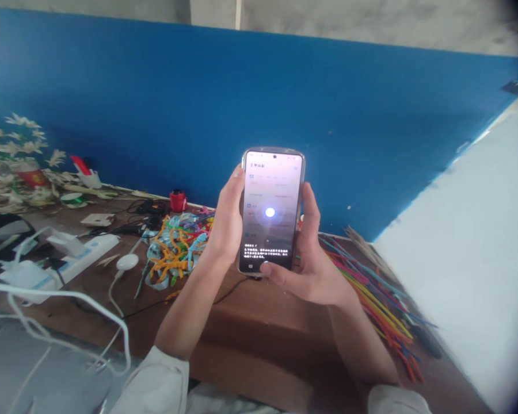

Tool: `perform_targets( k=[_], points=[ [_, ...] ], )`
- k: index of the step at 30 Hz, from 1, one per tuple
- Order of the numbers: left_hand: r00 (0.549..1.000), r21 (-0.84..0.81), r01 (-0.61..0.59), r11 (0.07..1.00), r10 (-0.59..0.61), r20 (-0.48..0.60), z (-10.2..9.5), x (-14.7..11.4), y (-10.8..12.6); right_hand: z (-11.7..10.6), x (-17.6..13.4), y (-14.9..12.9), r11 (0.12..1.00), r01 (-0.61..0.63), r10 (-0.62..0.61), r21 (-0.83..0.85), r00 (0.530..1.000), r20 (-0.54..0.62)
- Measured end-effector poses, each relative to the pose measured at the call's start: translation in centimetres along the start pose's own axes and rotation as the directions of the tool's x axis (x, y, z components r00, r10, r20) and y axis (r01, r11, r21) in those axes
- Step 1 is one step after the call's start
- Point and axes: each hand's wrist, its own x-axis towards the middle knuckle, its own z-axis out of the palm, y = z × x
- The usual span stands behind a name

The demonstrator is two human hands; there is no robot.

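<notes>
A smartphone [271, 192] in a clear case is held upright above the table, its lit screen facing me. The screen has a bright round spot in the middle and white text low down, too small to read. My left hand [227, 221] is closed along the phone's left edge, with its fingers hidden behind. My right hand [311, 261] wraps the right edge, and its thumb lies on the bottom of the screen. A dark cable [237, 287] runs from near the phone's lower end across the table.
Tangled coloured pipe cleaners [172, 253] lie left of the phone, straight ones [375, 305] to the right. A white power strip [75, 261] with cables sits at the left. Behind are a red object [178, 200], a white cup [90, 179], white flowers [21, 138] and a blue partition [176, 103].
</notes>
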Motion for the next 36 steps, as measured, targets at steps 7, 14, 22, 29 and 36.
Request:
perform_targets(
  k=[7, 14, 22, 29, 36],
  points=[
    [1.0, 0.029, 0.014, 0.999, -0.014, -0.003, -0.02, -0.05, 0.03, -0.01, -0.02, -0.15, 1.0, -0.016, 0.016, -0.005, 1.0, -0.011],
    [1.0, 0.026, -0.001, 1.0, 0.001, -0.009, 0.0, -0.04, -0.02, -0.08, 0.07, -0.21, 0.999, 0.0, 0.0, -0.051, 1.0, -0.003],
    [1.0, 0.039, 0.01, 0.999, -0.009, -0.013, -0.12, -0.03, -0.07, -0.06, 0.09, -0.23, 0.998, -0.007, 0.007, -0.057, 1.0, -0.004],
    [1.0, 0.017, 0.015, 1.0, -0.015, -0.013, 0.02, -0.1, -0.03, -0.12, 0.11, -0.14, 0.998, 0.017, -0.017, -0.052, 1.0, 0.002],
    [1.0, 0.018, 0.016, 1.0, -0.015, -0.02, 0.01, 0.02, -0.12, -0.21, 0.24, -0.21, 0.997, 0.004, -0.004, -0.083, 1.0, -0.005]
  ],
)
